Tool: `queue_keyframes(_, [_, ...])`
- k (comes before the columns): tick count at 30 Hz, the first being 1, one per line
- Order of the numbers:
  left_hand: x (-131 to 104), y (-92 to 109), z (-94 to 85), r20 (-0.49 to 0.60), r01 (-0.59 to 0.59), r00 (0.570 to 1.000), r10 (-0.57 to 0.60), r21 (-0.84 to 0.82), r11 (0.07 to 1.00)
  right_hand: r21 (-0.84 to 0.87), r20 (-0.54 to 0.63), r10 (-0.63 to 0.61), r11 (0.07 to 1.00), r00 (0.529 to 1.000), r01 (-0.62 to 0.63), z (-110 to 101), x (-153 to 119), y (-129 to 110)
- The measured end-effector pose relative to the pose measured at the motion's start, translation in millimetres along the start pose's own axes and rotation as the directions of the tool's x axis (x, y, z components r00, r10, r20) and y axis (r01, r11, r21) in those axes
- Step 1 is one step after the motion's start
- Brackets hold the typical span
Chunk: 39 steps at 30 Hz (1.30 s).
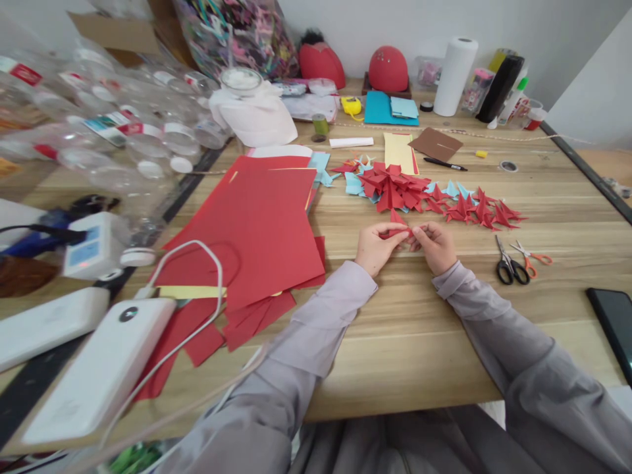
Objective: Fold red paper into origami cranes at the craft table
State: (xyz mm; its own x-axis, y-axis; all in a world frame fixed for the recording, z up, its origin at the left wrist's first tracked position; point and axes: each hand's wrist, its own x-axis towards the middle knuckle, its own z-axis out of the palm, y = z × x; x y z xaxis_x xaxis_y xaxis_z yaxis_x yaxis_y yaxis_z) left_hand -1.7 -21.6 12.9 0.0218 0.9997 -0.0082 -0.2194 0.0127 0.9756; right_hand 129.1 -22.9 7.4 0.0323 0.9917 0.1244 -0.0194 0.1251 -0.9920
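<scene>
Head view: both bare hands are over the wood-grain table (395, 368), meeting at one small folded red paper piece (394, 228). Left hand (376, 250) — thumb and fingers together, clamped on the paper's left and middle part; a pointed red tip stands out just beyond these fingers, on the side away from the body. Right hand (437, 247) — thumb and curled fingers together, pinching the right end of the same piece. The paper thus lies between the two hands, at the fingertips of both, partly covered by them. Fold detail under the fingers cannot be made out.

Just beyond the hands: a heap of pointed red folded-paper figures (390, 187), with light blue folded-paper figures (353, 184) among and beside them. The red ones trail off to the right.

Left of the left hand: large red paper sheets (276, 230), overlapping, with smaller red pieces (205, 341) at their near edge. Right of the right hand: black-handled scissors (512, 270) and, just beside, orange-handled scissors (530, 264). Farther right, near the table edge: a black phone (613, 322).

Behind the heap: pale yellow paper strips (397, 151), a brown paper sheet (436, 142) and a black pen (445, 164).
</scene>
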Motion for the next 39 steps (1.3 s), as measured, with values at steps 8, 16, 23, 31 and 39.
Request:
queue_keyframes(8, [-0.7, 2.1, -0.3, 0.016, 0.032, 0.999, -0.032, 0.035, 0.999, 0.007, -0.001, 0.018, 1.0, 1.0, -0.018, -0.2, 0.6, 0.3])
queue_keyframes(16, [1.1, 0.9, 0.0, -0.02, 0.033, 0.999, -0.033, -0.026, 0.999, 0.025, 0.02, 0.032, 0.999, 0.999, -0.032, 0.6, -0.9, -2.9])
queue_keyframes(23, [3.1, -0.5, -1.0, -0.08, -0.018, 0.997, 0.012, -0.073, 0.997, -0.01, 0.093, 0.017, 1.0, 0.996, -0.016, 0.3, -2.2, -4.7])
queue_keyframes(31, [4.6, -0.8, -2.6, 0.002, 0.023, 1.0, -0.023, -0.121, 0.992, -0.022, 0.08, 0.0, 1.0, 0.997, 0.002, 0.9, -0.8, -2.4])
queue_keyframes(39, [0.1, 1.2, 0.0, -0.02, -0.016, 1.0, 0.016, -0.026, 1.0, -0.019, 0.038, -0.018, 1.0, 0.999, 0.019, 0.6, -0.6, -2.3])
